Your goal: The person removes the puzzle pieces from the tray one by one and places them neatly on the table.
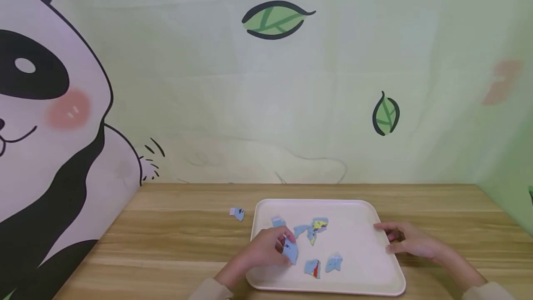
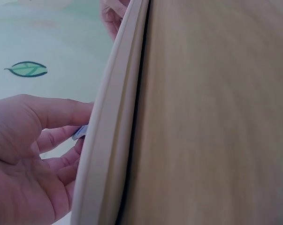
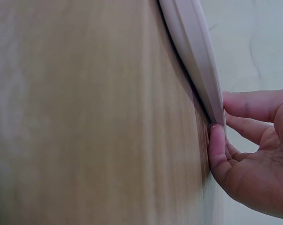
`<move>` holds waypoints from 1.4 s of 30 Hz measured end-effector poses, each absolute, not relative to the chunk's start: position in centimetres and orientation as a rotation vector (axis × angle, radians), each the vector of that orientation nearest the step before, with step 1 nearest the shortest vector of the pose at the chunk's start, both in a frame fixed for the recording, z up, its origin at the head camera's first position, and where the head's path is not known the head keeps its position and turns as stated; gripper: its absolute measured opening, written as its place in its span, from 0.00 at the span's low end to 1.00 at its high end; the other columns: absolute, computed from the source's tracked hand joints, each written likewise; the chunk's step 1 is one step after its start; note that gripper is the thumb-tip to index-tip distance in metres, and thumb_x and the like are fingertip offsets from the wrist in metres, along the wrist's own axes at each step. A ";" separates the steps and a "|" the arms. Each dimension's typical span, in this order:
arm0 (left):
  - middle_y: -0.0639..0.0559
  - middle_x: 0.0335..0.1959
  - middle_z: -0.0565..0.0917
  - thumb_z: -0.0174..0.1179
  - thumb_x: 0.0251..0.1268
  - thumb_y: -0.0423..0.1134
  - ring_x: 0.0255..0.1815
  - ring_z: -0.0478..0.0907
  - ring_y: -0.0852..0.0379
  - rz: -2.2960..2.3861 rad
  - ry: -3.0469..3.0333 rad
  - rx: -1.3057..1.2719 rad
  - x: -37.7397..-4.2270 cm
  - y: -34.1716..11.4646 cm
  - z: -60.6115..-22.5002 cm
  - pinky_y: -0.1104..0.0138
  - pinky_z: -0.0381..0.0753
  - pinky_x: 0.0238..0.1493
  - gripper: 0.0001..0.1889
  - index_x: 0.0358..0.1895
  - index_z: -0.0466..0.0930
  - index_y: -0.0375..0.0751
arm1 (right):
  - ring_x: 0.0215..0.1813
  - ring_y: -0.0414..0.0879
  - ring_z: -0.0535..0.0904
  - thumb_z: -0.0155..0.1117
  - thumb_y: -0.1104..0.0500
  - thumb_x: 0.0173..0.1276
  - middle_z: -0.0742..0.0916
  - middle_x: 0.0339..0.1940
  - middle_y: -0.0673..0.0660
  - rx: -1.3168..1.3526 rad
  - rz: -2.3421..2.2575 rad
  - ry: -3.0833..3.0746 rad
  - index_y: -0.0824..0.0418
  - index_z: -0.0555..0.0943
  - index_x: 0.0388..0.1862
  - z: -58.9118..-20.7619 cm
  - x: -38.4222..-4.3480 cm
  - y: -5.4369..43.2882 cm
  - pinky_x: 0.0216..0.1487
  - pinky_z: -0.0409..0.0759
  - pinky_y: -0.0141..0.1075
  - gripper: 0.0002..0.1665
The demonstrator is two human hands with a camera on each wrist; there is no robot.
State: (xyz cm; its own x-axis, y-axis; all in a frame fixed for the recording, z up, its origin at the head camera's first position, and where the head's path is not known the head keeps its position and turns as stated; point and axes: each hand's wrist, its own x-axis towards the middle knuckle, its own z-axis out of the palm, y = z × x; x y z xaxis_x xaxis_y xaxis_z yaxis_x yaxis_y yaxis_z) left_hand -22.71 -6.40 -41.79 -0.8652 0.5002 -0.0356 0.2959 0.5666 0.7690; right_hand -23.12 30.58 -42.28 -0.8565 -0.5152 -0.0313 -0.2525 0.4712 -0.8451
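Note:
My left hand point(image 1: 270, 246) pinches a light-blue puzzle piece point(image 1: 290, 250) between thumb and fingers, over the left part of a white tray point(image 1: 366, 267). In the left wrist view the tray's side wall hides most of that piece. My right hand point(image 1: 414, 240) grips the tray's right rim, its fingertips at the edge in the right wrist view. Inside the tray lie a blue piece with yellow point(image 1: 319, 224), a plain blue piece point(image 1: 300, 230) beside it, a blue piece with red point(image 1: 313, 268) and a pale blue piece point(image 1: 334, 262). Another piece point(image 1: 279, 221) shows just behind my left hand.
A small blue-and-lilac piece point(image 1: 238, 213) lies on the wooden table point(image 1: 179, 230), left of the tray. Behind the table stands a pale green wall point(image 1: 200, 82) with painted leaves and a large panda.

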 end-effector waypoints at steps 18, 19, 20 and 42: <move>0.47 0.35 0.71 0.65 0.45 0.25 0.30 0.71 0.55 1.448 2.440 0.563 -23.3 -11.1 -41.5 0.67 0.76 0.30 0.21 0.46 0.74 0.37 | 0.40 0.39 0.72 0.63 0.65 0.55 0.78 0.42 0.62 -0.614 -1.310 2.451 0.81 0.61 0.59 -42.0 -23.1 30.5 0.37 0.72 0.28 0.36; 0.46 0.35 0.71 0.65 0.45 0.24 0.30 0.71 0.55 1.464 2.442 0.571 -23.3 -11.6 -41.4 0.67 0.76 0.30 0.21 0.47 0.74 0.36 | 0.40 0.40 0.71 0.63 0.66 0.54 0.78 0.42 0.62 -0.612 -1.310 2.452 0.81 0.61 0.59 -42.0 -23.1 30.5 0.37 0.72 0.28 0.36; 0.46 0.35 0.71 0.64 0.45 0.24 0.30 0.72 0.56 1.476 2.452 0.578 -23.4 -12.0 -41.3 0.68 0.76 0.29 0.21 0.47 0.74 0.35 | 0.40 0.40 0.71 0.63 0.66 0.54 0.78 0.42 0.62 -0.613 -1.310 2.454 0.81 0.61 0.59 -41.9 -23.0 30.5 0.37 0.72 0.28 0.36; 0.40 0.35 0.76 0.61 0.47 0.23 0.34 0.75 0.55 1.623 2.416 0.498 -24.8 -17.3 -41.9 0.64 0.79 0.32 0.21 0.49 0.72 0.23 | 0.39 0.39 0.71 0.64 0.64 0.53 0.78 0.39 0.60 -0.592 -1.290 2.478 0.80 0.63 0.59 -42.0 -23.0 30.5 0.36 0.72 0.28 0.37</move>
